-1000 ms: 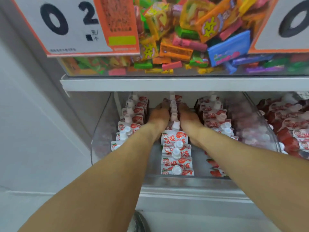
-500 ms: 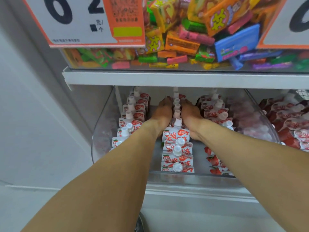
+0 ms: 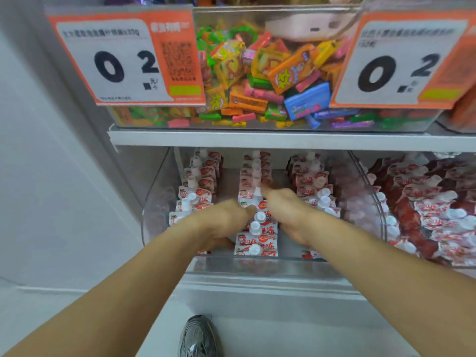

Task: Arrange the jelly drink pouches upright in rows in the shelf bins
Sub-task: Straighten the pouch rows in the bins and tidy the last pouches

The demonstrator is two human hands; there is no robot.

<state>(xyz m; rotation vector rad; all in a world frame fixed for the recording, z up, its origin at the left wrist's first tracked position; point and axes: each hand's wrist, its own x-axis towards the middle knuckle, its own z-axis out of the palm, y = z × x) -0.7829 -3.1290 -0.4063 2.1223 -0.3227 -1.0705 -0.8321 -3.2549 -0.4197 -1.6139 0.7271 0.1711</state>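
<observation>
I see both hands have drawn forward along the middle row of jelly drink pouches in the clear shelf bin; left hand and right hand flank its front pouches; motion blur hides their grip, so I cannot tell; back pouches look squared.

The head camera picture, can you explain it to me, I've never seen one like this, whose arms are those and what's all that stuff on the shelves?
No machine here: a person wears a camera on the head, looking down along both bare arms. The left hand and right hand sit either side of the middle row of pouches in a clear bin. The picture is blurred, so their grip is unclear. Two more rows stand left and right. Above, a candy bin carries price signs. Below is the person's shoe.
</observation>
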